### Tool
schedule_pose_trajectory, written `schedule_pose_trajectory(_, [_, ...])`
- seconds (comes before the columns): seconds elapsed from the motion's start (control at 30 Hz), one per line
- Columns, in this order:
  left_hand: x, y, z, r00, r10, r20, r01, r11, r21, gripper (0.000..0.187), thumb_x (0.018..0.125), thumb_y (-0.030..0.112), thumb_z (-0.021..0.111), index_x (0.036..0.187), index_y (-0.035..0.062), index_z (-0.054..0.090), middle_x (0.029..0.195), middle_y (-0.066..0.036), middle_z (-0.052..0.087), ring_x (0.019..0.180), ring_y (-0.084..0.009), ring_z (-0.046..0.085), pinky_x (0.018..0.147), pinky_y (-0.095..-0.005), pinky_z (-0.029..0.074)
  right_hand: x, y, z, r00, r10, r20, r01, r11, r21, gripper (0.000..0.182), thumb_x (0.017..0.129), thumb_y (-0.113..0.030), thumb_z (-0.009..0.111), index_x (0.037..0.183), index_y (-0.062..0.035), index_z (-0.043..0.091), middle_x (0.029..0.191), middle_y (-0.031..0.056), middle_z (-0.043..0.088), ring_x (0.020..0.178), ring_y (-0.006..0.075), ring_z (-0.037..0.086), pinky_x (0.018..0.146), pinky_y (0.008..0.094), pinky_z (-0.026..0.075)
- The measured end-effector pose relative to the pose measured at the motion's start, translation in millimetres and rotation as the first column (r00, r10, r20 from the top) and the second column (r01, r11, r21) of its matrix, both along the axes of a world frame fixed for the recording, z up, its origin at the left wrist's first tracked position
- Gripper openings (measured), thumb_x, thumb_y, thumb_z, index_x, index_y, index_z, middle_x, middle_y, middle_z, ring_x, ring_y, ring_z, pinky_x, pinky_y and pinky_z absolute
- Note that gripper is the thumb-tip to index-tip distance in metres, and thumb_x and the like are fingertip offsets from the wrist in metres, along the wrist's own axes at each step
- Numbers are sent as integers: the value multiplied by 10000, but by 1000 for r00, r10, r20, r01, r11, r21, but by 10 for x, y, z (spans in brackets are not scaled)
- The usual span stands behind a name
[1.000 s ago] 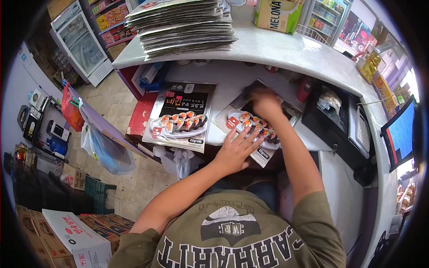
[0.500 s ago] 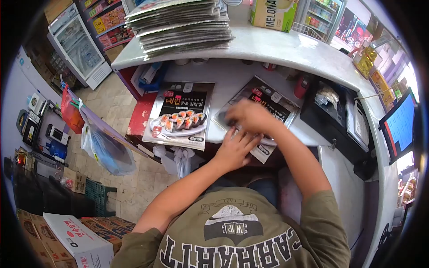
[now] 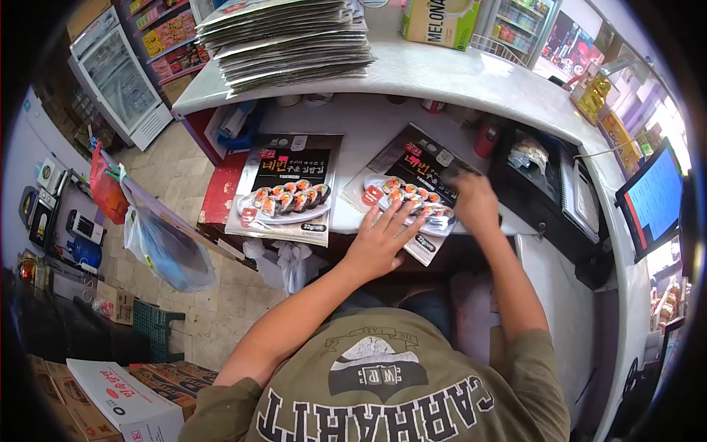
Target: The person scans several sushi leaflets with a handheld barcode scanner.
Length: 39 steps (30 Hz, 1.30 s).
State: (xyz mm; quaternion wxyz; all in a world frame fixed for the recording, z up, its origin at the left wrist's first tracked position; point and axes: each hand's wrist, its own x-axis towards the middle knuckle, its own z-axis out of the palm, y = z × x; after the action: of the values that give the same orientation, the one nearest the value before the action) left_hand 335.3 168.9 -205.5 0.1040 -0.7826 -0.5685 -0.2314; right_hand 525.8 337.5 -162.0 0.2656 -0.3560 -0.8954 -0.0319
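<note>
A black seaweed package (image 3: 421, 158) with a picture of rolls lies tilted on the lower desk. My left hand (image 3: 379, 247) rests on its lower part, fingers spread. At the package's right edge is my right hand (image 3: 473, 202), its fingers smeared by motion, so what they hold cannot be made out. To the left, a second such package (image 3: 283, 188) lies flat and untouched, with part of another one showing beneath its edge.
On the raised counter (image 3: 420, 70) stand a tall stack of packages (image 3: 287, 44) and a Melona box (image 3: 440, 22). A black cash drawer (image 3: 541, 180) and a monitor (image 3: 655, 199) are at the right. Plastic bags (image 3: 166, 243) hang at the left.
My right hand has moved right, from above my left hand to the package's right edge, uncovering the roll picture. My left hand stays on the package. The whole view has shifted slightly.
</note>
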Motion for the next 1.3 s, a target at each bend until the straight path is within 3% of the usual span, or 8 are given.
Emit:
schedule_pose_trajectory(0.17, [-32, 16, -39, 999, 28, 25, -28, 999, -24, 992, 635, 306, 786, 1493, 101, 334, 1524, -118, 360, 1427, -253, 322, 1121, -497, 260, 195, -346, 81, 910, 412, 47, -404, 907, -118, 263, 786, -62, 571, 1011, -56, 707, 1097, 104, 682, 971, 308, 611, 866, 405, 516])
schedule_pose_trajectory(0.3, [1, 26, -11, 995, 32, 95, -29, 999, -31, 966, 652, 306, 772, 1477, 48, 342, 1515, -114, 380, 1431, -235, 319, 1123, -481, 262, 380, -111, 31, 999, 30, -17, -30, 999, -11, 274, 771, -28, 572, 999, -76, 715, 1082, 100, 686, 972, 310, 626, 868, 398, 526])
schedule_pose_trajectory(0.43, [-27, 35, -5, 999, 44, 11, -44, 999, -31, 957, 656, 289, 776, 1477, 60, 342, 1520, -102, 377, 1433, -227, 316, 1124, -473, 257, 222, -552, 179, 870, 492, 0, -485, 856, -178, 297, 791, -18, 554, 1017, -111, 722, 1103, 94, 682, 990, 317, 622, 883, 389, 521])
schedule_pose_trajectory(0.57, [-1, 21, -14, 997, 53, 56, -50, 997, -58, 948, 654, 269, 778, 1476, 72, 347, 1521, -94, 378, 1434, -223, 316, 1123, -469, 252, 321, -78, 49, 1000, -25, 4, 26, 995, -100, 288, 805, -45, 556, 1050, -61, 705, 1124, 111, 676, 1024, 330, 606, 916, 407, 499])
schedule_pose_trajectory(0.77, [-22, 39, -6, 998, 48, 40, -48, 999, -22, 894, 667, 262, 759, 1457, 73, 385, 1510, -89, 397, 1427, -210, 329, 1118, -469, 258, 108, -709, 204, 845, 531, 62, -507, 833, -221, 272, 746, -39, 597, 980, -108, 717, 1093, 89, 678, 1029, 312, 617, 893, 405, 518])
schedule_pose_trajectory(0.97, [-8, 83, -73, 995, 68, 71, -73, 995, 64, 739, 743, 197, 683, 1426, 65, 433, 1485, -80, 437, 1396, -203, 382, 1096, -473, 282, 89, -404, 36, 998, 0, 56, 3, 998, -66, 258, 777, -40, 578, 991, -78, 717, 1090, 102, 675, 1009, 315, 615, 880, 409, 518])
schedule_pose_trajectory(1.1, [-38, 104, -97, 998, 50, 27, -52, 996, 74, 660, 756, 195, 642, 1381, 49, 488, 1464, -85, 459, 1389, -210, 386, 1083, -466, 300, -62, -731, 97, 936, 352, 30, -348, 933, -89, 219, 793, -66, 567, 960, -70, 708, 1060, 105, 674, 976, 310, 624, 844, 404, 533])
schedule_pose_trajectory(1.3, [15, 100, -106, 995, 96, -1, -95, 988, 120, 617, 766, 166, 621, 1365, 64, 514, 1448, -76, 482, 1381, -197, 399, 1067, -468, 305, -278, 144, 20, 982, -190, 8, 189, 979, 71, 224, 779, -74, 585, 970, -65, 701, 1005, 124, 646, 960, 318, 597, 836, 393, 516])
